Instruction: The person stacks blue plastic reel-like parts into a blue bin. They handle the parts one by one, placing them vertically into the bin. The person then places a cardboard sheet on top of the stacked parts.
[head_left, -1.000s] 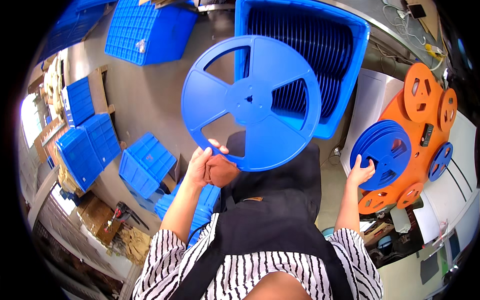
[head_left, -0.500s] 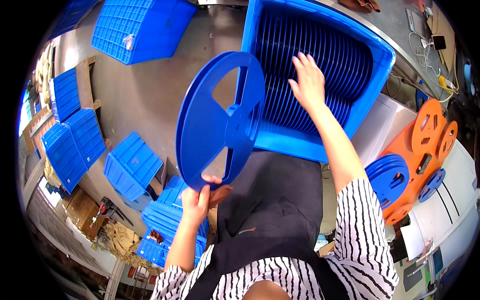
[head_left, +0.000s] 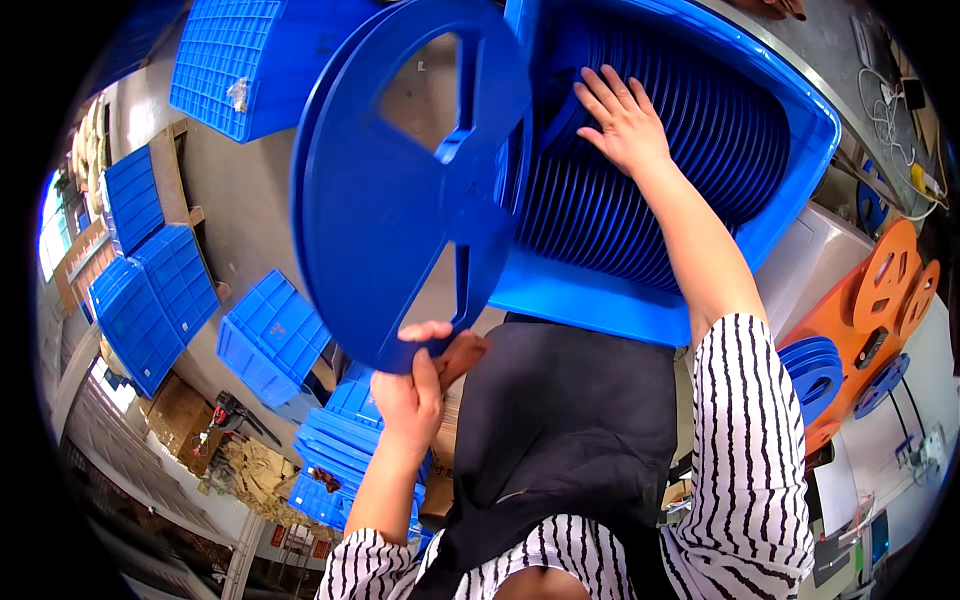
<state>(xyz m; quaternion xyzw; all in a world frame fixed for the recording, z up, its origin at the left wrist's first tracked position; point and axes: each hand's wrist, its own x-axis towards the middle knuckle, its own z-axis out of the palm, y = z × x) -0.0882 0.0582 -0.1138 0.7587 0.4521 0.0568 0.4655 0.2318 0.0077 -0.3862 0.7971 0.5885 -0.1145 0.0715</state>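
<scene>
A large blue plastic reel [head_left: 390, 200] stands tilted in front of me, with wide cut-outs round its hub. My left hand [head_left: 415, 385] grips its lower rim, fingers through the lower cut-out and thumb on the outside. To the right, my right hand [head_left: 628, 122] lies with fingers stretched over the rims of several packed blue reels [head_left: 640, 215], which stand on edge in two rows inside a blue plastic bin [head_left: 600, 303]. The held reel hides the bin's left side in part.
Blue crates [head_left: 268, 335] stand on the floor to the left, and another large one [head_left: 225, 65] at the far left. On the right is an orange machine [head_left: 845, 320] bearing smaller reels. A metal bench [head_left: 835, 95] with cables runs along the far right.
The held reel has come closer and up to the left. My right hand has moved slightly away and its fingers are spread wider over the packed reels. The view has shifted a little.
</scene>
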